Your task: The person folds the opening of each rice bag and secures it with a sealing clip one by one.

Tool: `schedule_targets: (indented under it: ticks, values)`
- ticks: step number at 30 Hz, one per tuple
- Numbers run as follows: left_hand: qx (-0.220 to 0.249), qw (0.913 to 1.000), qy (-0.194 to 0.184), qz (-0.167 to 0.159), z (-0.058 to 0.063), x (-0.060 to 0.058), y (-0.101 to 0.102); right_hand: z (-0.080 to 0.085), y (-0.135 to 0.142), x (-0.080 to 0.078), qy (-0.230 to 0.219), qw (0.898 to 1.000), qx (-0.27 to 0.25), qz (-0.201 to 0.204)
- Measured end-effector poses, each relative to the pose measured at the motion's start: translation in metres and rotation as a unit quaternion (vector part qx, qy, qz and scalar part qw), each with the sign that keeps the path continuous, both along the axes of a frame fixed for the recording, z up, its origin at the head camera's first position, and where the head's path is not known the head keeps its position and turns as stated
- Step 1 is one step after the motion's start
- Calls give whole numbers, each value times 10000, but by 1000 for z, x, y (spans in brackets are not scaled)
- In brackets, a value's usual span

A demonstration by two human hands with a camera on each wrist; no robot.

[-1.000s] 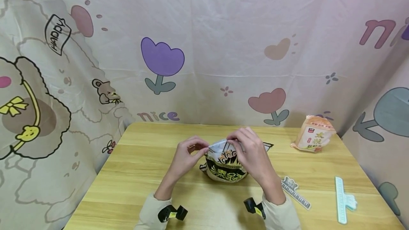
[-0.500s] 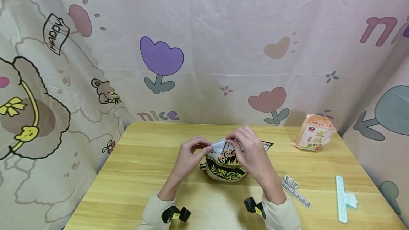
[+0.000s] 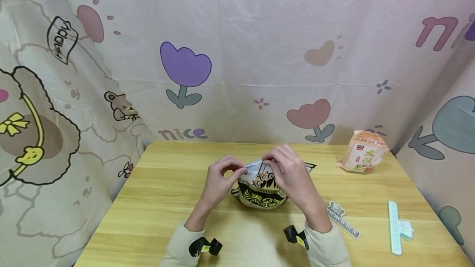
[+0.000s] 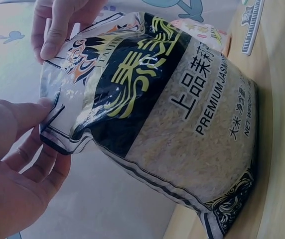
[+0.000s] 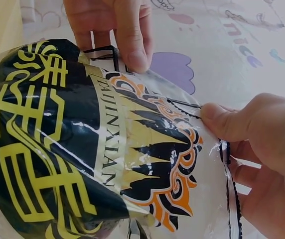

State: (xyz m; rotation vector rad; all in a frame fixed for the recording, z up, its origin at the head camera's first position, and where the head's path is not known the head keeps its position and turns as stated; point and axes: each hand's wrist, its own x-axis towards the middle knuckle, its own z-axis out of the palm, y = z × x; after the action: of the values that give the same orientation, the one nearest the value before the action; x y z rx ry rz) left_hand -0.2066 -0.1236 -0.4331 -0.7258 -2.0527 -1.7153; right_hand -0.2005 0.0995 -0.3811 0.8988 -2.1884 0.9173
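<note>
A bag of jasmine rice stands on the table between both hands, its black label and yellow lettering facing me. My left hand pinches the left part of the bag's top edge between thumb and fingers. Further right along that edge, my right hand pinches the plastic in the same way. In the left wrist view, rice grains show through the clear lower part of the rice bag. The right wrist view shows the upper label with orange flame shapes on the rice bag, and the top edge running between the two hands.
On the wooden table, a grey bear-topped sealing clip lies right of the right forearm. A light-blue sealing clip lies further right. An orange-and-white package stands at the back right. A printed curtain hangs behind the table.
My left hand has shifted slightly right along the bag's top edge, closer to the right hand. The right hand keeps its pinch. The whole view has shifted a little.
</note>
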Motion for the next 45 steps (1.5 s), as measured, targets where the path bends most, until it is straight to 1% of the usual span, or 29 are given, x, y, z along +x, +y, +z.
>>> schedule_targets:
  ticks: [2, 4, 8, 15, 22, 26, 36, 41, 45]
  values:
    - [7, 10000, -10, -37, 0, -1, -1, 0, -1, -1, 64, 10000, 7, -39]
    - [48, 9999, -26, -102, -4, -4, -3, -1, -2, -3, 173, 9998, -6, -77]
    - [47, 9996, -68, -254, -3, -6, -6, -2, -3, -5, 346, 9993, -46, -123]
    - [-69, 9984, -377, -410, -1, -8, -13, -1, -2, -5, 145, 9999, -61, -36]
    - [-235, 9976, -562, -315, -2, -9, -17, -1, 0, -5, 154, 9998, -148, 53]
    - [-247, 9970, -664, -298, -2, -8, -18, -1, 1, -4, 156, 9997, -164, 81]
    - [-269, 9964, -737, -308, -4, -7, -22, 1, 3, -2, 59, 9995, -269, 178]
    - [-247, 9964, -761, -279, -3, -6, -24, 0, 4, -3, 114, 9994, -280, 175]
    - [-213, 9963, -773, -309, -5, -6, -24, -1, 3, -4, 158, 9993, -268, 194]
